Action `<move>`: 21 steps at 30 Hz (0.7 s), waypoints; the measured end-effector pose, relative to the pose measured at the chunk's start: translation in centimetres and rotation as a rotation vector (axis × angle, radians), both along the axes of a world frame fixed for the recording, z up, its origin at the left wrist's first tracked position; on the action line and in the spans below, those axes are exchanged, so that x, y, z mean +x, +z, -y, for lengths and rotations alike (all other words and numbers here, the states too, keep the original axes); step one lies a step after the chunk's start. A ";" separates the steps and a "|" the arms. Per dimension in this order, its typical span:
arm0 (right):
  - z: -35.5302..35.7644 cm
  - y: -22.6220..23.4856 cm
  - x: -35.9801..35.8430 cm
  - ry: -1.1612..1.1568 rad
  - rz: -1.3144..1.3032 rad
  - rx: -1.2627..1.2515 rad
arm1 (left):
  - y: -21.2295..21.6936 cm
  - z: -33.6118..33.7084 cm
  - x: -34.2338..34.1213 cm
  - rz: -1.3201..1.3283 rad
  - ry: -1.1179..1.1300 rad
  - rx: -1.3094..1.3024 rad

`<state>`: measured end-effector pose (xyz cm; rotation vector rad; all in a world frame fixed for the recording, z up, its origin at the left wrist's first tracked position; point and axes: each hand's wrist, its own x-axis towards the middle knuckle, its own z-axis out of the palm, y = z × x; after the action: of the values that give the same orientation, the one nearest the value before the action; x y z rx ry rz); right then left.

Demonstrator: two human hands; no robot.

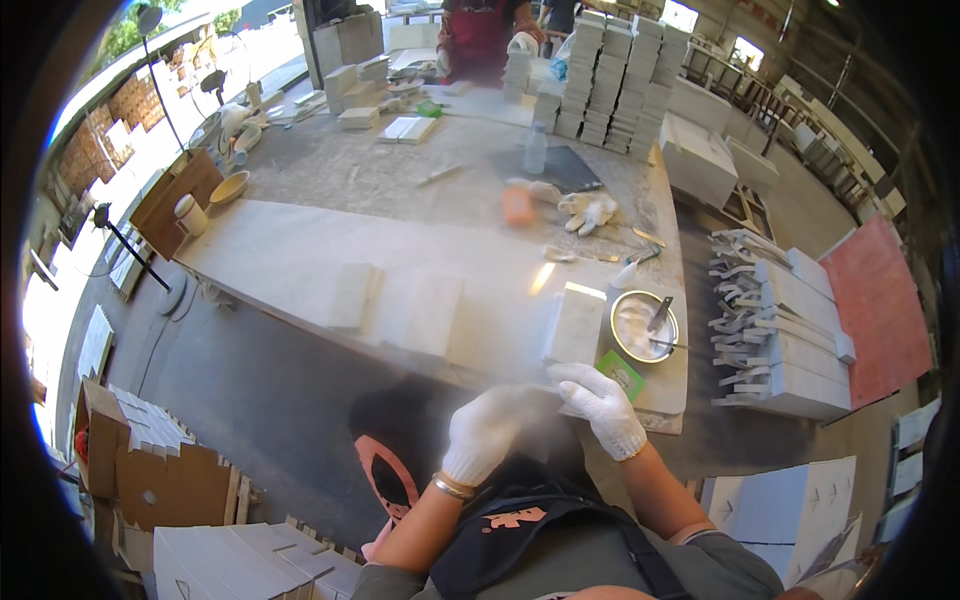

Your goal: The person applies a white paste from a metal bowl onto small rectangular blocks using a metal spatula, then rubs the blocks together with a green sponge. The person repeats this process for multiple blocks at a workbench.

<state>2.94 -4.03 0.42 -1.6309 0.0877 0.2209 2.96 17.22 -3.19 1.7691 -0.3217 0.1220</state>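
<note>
My left hand (482, 436), in a white knit glove with a bracelet at the wrist, is in front of the table's near edge. A hazy smear covers its fingertips, and whether it holds anything is hidden. Across from it, my right hand (603, 410), also gloved, has its fingers bent together toward the left hand. Whatever lies between the hands is too blurred to name. Just beyond the right hand is a stack of pale tiles (576, 326). A green card (622, 376) and a bowl of whitish paste (640, 318) with a dark-handled tool in it are beside that stack.
Further pale tile stacks (432, 316) stand along the table (300, 240). Beyond lie gloves (588, 212), an orange object (519, 205) and a clear bottle (535, 150). Tall tile piles (610, 85) and another person (480, 45) are at the far side. White boxes (800, 340) occupy the right.
</note>
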 end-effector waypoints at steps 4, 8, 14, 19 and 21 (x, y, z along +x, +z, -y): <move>2.3 -1.0 -0.5 -0.043 0.115 -0.141 | 0.6 -0.7 0.5 -0.131 0.006 -0.095; 3.4 -1.2 -1.0 -0.123 0.070 -0.116 | 0.2 -0.5 0.9 -0.142 0.006 -0.098; 2.0 -0.3 -1.0 -0.070 0.101 -0.055 | -0.7 0.7 0.2 -0.025 -0.054 0.010; -0.1 -0.6 -0.4 0.015 0.179 -0.050 | -0.4 1.2 -0.2 0.123 -0.072 0.153; -0.1 -0.9 -0.5 0.016 0.117 -0.034 | -0.3 1.2 -0.3 0.026 -0.102 0.193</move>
<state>2.48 -3.93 -0.51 -1.6750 -0.0110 0.1366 2.68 16.06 -3.49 1.9390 -0.4540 0.0422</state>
